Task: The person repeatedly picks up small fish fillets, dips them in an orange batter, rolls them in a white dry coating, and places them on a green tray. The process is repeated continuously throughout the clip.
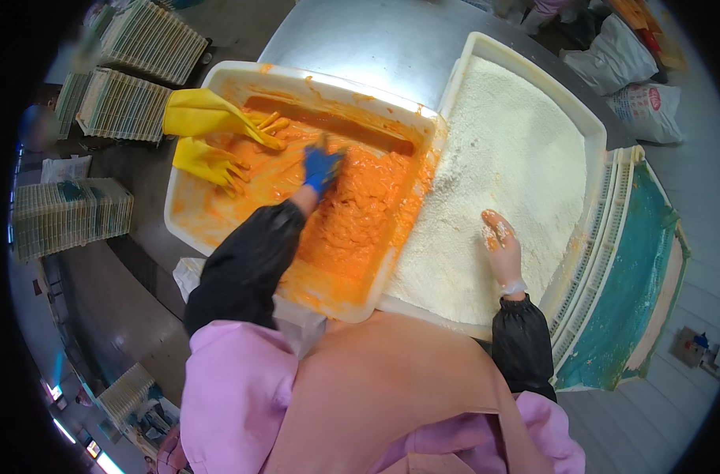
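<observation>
My left hand [323, 169], in a blue glove, is over the thick orange batter [352, 209] in a white tub [187, 231]. Motion smears its fingers, so whether it grips anything cannot be told. My right hand [503, 251], in a clear glove, is above the pale crumbs [526, 142] that fill a second white tub [599, 130]. Its fingertips are coated with orange and white bits; the fingers are slightly bent and apart, with nothing seen in them. Two yellow rubber gloves [210, 114] lie over the batter tub's left side, their fingers in the orange.
Both tubs stand on a metal table [352, 39]. Stacked trays with teal sheets [624, 268] are at the right. Piles of slatted trays [127, 103] stand at the left, more trays [71, 217] lower down. White sacks [644, 107] lie at the far right.
</observation>
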A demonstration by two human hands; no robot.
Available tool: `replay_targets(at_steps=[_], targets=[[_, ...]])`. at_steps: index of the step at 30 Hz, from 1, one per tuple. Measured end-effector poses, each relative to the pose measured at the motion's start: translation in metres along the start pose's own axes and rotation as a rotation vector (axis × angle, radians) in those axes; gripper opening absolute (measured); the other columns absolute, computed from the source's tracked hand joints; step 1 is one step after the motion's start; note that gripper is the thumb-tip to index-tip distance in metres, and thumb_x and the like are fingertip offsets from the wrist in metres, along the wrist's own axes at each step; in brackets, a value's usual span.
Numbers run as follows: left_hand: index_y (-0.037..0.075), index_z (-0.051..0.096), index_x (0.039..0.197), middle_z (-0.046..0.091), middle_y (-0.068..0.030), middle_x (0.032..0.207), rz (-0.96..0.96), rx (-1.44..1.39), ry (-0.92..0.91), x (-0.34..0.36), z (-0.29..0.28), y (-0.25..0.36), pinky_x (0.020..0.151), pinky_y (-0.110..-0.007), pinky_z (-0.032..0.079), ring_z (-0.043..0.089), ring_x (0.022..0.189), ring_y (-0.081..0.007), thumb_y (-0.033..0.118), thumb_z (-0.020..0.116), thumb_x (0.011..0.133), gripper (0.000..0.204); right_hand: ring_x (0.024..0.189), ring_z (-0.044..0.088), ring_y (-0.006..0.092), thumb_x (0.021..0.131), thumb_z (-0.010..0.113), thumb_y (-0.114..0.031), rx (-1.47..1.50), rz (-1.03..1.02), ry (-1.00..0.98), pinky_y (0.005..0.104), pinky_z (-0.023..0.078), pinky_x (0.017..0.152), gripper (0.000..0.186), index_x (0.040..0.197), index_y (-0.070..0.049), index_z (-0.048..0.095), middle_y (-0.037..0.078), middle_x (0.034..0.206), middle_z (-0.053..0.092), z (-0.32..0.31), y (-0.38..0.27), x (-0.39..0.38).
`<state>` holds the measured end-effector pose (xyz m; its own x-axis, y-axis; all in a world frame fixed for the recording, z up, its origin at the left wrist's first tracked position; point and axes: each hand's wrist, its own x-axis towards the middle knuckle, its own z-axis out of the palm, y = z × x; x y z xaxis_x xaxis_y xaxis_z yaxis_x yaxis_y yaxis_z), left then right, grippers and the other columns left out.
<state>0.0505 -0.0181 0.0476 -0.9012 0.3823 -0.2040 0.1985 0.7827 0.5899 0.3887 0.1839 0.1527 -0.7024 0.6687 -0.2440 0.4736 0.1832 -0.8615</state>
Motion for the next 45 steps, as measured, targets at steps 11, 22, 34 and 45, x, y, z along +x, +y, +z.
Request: replay_targets(at_steps=[11,22,34,45], targets=[[0.011,0.042,0.125,0.047,-0.0163,0.119,0.590,0.367,-0.684,-0.128,-0.034,0.043,0.092,-0.044,0.036,0.044,0.110,-0.0370,0.027,0.058,0.079,0.052,0.115,0.044,0.0253,0.079,0.054,-0.003,-0.046,-0.110,-0.155,0.0310,0.035,0.096,0.031,0.109,-0.005,0.059,0.010,0.121,0.052,0.005,-0.012,-0.022],[0.018,0.061,0.104,0.051,-0.0077,0.113,0.266,0.596,-0.050,-0.122,-0.076,0.063,0.091,-0.053,0.032,0.043,0.109,-0.0322,0.035,0.062,0.075,0.034,0.111,0.047,0.0266,0.081,0.054,-0.006,-0.028,-0.167,-0.152,0.0318,0.034,0.096,0.027,0.107,-0.004,0.060,0.011,0.117,0.054,0.004,-0.004,-0.043],[0.007,0.062,0.100,0.060,-0.0041,0.079,0.041,-0.449,-0.503,-0.120,-0.088,0.070,0.058,-0.027,0.044,0.056,0.066,-0.0144,0.031,0.062,0.081,0.030,0.104,0.049,0.0276,0.074,0.054,0.000,-0.193,-0.313,-0.150,0.0331,0.038,0.092,0.032,0.105,-0.005,0.060,0.010,0.112,0.056,-0.001,-0.005,-0.053],[0.004,0.044,0.123,0.058,-0.0131,0.096,0.315,-0.068,0.073,-0.090,-0.071,-0.027,0.075,-0.028,0.047,0.056,0.095,-0.0231,0.008,0.061,0.076,0.050,0.103,0.050,0.0283,0.075,0.055,-0.003,-0.223,-0.374,-0.183,0.0345,0.039,0.090,0.029,0.103,-0.005,0.060,0.010,0.107,0.058,-0.002,-0.005,-0.058]])
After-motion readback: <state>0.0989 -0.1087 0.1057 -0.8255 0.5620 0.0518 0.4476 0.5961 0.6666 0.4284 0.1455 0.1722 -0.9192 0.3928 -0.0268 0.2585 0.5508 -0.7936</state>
